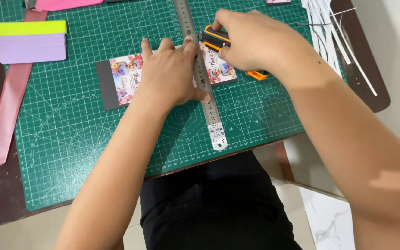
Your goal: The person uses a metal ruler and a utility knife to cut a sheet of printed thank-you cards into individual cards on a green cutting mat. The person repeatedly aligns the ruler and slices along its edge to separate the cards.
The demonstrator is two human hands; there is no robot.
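Left hand [170, 74] spread flat, pinning long steel ruler [199, 69] over flowery printed card [126, 76] against slipping; right hand [251, 41] clenched around orange-black utility knife [215, 39] at ruler's edge for a straight cut.

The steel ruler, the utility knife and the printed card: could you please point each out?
steel ruler [214, 121], head view, bare lower blade.
utility knife [213, 39], head view, black-and-orange body.
printed card [125, 76], head view, floral left portion.
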